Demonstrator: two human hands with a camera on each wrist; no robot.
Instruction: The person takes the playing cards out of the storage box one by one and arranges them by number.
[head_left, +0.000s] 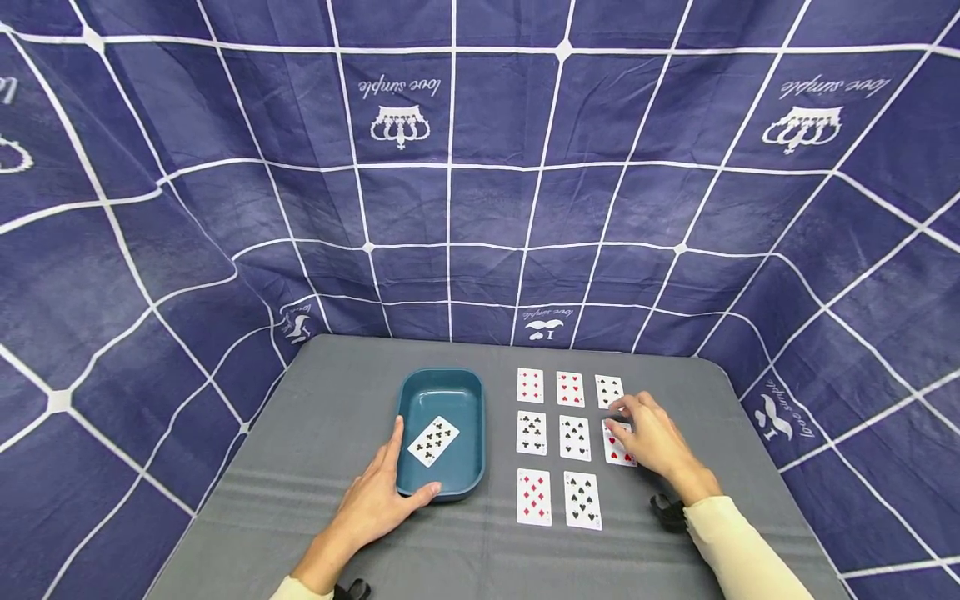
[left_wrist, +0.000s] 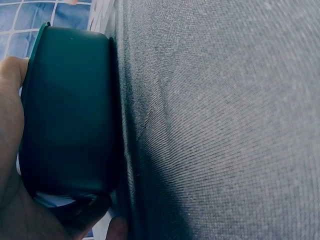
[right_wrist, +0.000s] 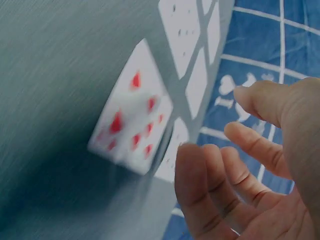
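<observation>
My left hand (head_left: 375, 502) spans the near-left corner of a blue tray (head_left: 480, 433), its fingers along the left side and the thumb on the near rim. The left wrist view shows the tray's outer wall (left_wrist: 70, 105) close up. A clubs playing card (head_left: 433, 442) lies face up and slanted in the tray. My right hand (head_left: 651, 433) hovers over a hearts card (head_left: 618, 452) at the right of the middle row. In the right wrist view the fingers stand apart from this hearts card (right_wrist: 132, 115), which looks blurred.
Several face-up cards lie in rows right of the tray, including a six of diamonds (head_left: 530, 386), a clubs card (head_left: 532, 432), a diamonds card (head_left: 534, 497) and a spades card (head_left: 582, 500). A blue curtain (head_left: 480, 208) surrounds the grey table's (head_left: 337, 400) back and sides.
</observation>
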